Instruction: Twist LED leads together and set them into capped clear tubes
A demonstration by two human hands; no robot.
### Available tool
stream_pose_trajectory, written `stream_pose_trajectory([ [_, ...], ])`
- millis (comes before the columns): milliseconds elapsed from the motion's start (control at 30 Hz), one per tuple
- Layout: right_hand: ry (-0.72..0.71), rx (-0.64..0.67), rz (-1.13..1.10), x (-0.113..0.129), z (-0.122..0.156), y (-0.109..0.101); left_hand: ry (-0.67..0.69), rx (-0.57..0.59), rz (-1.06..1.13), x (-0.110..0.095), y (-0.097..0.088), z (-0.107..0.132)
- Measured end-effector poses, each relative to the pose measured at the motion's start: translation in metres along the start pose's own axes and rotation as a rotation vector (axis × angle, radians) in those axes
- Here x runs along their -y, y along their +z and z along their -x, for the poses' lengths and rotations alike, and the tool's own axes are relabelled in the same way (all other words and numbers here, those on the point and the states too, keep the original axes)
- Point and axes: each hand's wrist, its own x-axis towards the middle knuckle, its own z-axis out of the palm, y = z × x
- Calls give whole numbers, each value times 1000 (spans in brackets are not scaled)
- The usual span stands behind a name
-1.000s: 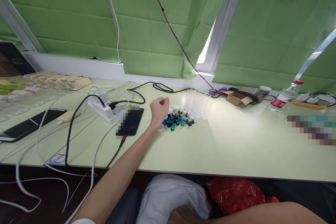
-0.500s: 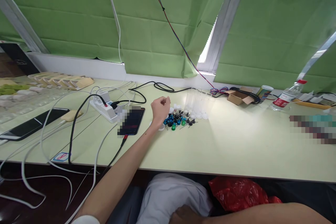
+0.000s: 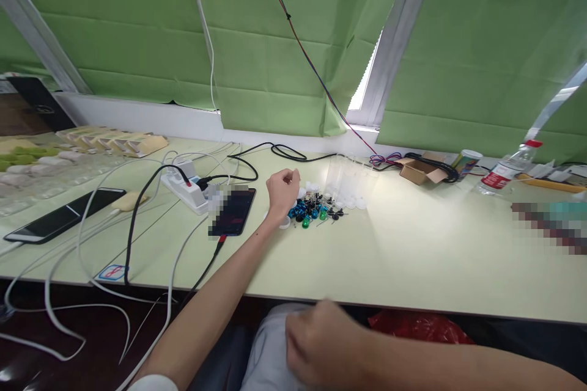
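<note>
My left hand (image 3: 283, 194) is at the left edge of a pile of small parts on the table, fingers curled in; whatever they hold, if anything, is hidden. The pile has blue push buttons (image 3: 300, 211), green ones (image 3: 306, 222) and black ones (image 3: 338, 214), several with thin metal legs. A white ring (image 3: 285, 222) lies by my left wrist. Behind the pile are clear plastic tubes (image 3: 338, 176) and round white caps (image 3: 356, 202). Low in front of the table edge, over my lap, my right hand (image 3: 323, 341) is closed in a fist, blurred by motion, with no object showing in it.
Left of my arm lie a phone (image 3: 235, 212) on a cable, a white power strip (image 3: 186, 190) and a larger dark phone (image 3: 68, 215). White cables cross the left side. An open cardboard box (image 3: 417, 171) and a red-capped bottle (image 3: 507, 170) stand at the back right.
My right hand has risen from my lap towards the table edge, its forearm now across the front of the view. My left hand stays in place by the pile.
</note>
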Motion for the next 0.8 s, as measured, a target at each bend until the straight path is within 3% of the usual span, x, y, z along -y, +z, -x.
stream_pose_trajectory([
  [100, 311, -241, -3, -46, -16, -53, -5, 13, -9, 0, 0, 1],
  [167, 459, -316, -46, -81, -22, -75, -6, 27, -14, -1, 0, 1],
  [300, 587, -351, -195, -126, -21, -75, -11, 48, -33, -1, 0, 1],
  [567, 708, -472, -572, -126, -13, -61, -8, 74, -30, 1, 1, 1],
  [800, 610, -635, -351, -123, -20, -75, 0, 97, -9, 2, 1, 1],
])
